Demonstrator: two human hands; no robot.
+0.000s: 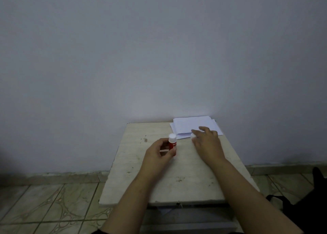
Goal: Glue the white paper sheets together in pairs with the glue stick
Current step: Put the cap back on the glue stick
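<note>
While the left hand [160,151] curls round the lower body of the small red glue stick with a white top [172,144], holding it upright just above the pale, scuffed wooden tabletop [177,184], the right hand [205,141] reaches toward the stack of white paper sheets [196,125]. Its fingers are spread and loosely bent over the near edge of the stack, and a small round white object [192,135], probably the glue stick's cap, sits at its fingertips; whether the fingers pinch it or merely touch it cannot be told.

The paper lies at the far right corner of the table, against the plain grey-white wall [141,56], the sheets slightly fanned so that several edges show. The glue stick stands near the table's middle, well apart from the stack.

As a judgement, the sheets will be light, limp and easily creased; one is best lifted by sliding a fingertip under a free corner and peeling it away, lest two come up together. The glue stick looks light and rigid, its smooth plastic barrel best gripped low down, as now, leaving the top free.

The red barrel carries some white printing, but it is too blurred to read; no brand can be made out.

Below the table lie patterned greenish floor tiles [53,198], and a dark object [304,207] sits at the right edge.
</note>
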